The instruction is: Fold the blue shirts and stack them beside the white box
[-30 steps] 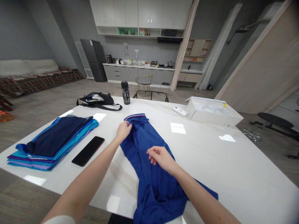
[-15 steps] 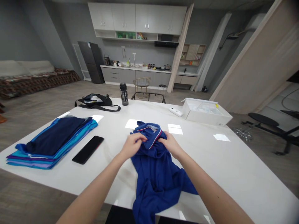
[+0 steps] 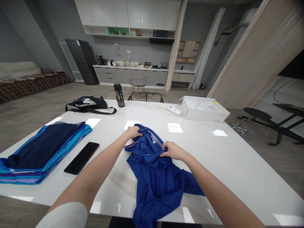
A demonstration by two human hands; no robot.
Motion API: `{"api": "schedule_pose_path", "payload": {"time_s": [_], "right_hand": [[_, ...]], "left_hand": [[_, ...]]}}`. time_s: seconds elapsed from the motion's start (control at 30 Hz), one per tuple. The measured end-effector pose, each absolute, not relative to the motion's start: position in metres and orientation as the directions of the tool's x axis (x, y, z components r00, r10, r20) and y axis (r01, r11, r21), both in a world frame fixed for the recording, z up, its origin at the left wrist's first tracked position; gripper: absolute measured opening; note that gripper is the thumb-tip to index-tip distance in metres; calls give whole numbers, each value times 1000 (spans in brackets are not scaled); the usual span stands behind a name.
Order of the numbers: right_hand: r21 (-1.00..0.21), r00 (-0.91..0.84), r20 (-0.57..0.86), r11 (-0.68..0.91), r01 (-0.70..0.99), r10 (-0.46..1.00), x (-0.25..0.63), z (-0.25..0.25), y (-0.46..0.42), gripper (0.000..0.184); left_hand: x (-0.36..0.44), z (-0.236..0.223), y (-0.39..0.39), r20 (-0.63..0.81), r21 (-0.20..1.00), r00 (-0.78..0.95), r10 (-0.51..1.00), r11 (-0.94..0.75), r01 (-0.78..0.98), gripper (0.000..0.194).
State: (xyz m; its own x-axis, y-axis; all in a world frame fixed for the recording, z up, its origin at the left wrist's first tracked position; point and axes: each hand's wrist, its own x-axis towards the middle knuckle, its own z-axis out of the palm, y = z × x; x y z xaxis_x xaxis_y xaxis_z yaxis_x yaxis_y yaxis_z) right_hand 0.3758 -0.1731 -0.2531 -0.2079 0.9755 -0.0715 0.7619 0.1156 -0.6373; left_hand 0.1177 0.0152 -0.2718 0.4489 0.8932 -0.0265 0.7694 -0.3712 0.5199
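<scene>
A royal-blue polo shirt [image 3: 158,180] lies crumpled on the white table [image 3: 218,164], its lower part hanging over the near edge. Its collar, trimmed in red and white, is spread open at the far end. My left hand [image 3: 134,131] is closed on the fabric at the collar's left side, with its fingertips partly hidden in the cloth. On the right of the opening, my right hand [image 3: 173,150] pinches the shirt's edge between thumb and fingers. A small pale label shows inside the neck.
Left of the shirt lie a black phone [image 3: 82,157] and a stack of folded blue and navy clothes [image 3: 42,145]. Farther back are a black bag [image 3: 89,104], a dark bottle [image 3: 119,95], a white remote-like device [image 3: 174,111] and an open white box [image 3: 204,110].
My left hand has moved away and to the left, and my right hand slightly nearer. Between them the collar has been pulled wider open. The view has shifted a little.
</scene>
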Motion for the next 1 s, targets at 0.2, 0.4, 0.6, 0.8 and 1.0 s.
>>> {"api": "schedule_pose_path", "payload": {"time_s": [0.2, 0.4, 0.6, 0.8, 1.0], "right_hand": [[-632, -90, 191, 193, 750, 977, 385, -244, -156, 46], [-621, -168, 271, 305, 722, 948, 396, -206, -154, 21], [-566, -281, 189, 338, 752, 941, 394, -196, -160, 13], [-613, -147, 290, 301, 731, 946, 389, -174, -182, 33], [-757, 195, 436, 242, 607, 879, 382, -125, -209, 38]], "left_hand": [[117, -233, 8, 122, 732, 551, 826, -449, 512, 48], [102, -169, -20, -130, 893, 769, 625, -263, 365, 55], [106, -140, -40, -23, 673, 755, 655, -549, 496, 48], [93, -118, -57, 103, 495, 792, 602, -722, 484, 30], [73, -74, -84, 68, 787, 845, 531, -549, 281, 20]]}}
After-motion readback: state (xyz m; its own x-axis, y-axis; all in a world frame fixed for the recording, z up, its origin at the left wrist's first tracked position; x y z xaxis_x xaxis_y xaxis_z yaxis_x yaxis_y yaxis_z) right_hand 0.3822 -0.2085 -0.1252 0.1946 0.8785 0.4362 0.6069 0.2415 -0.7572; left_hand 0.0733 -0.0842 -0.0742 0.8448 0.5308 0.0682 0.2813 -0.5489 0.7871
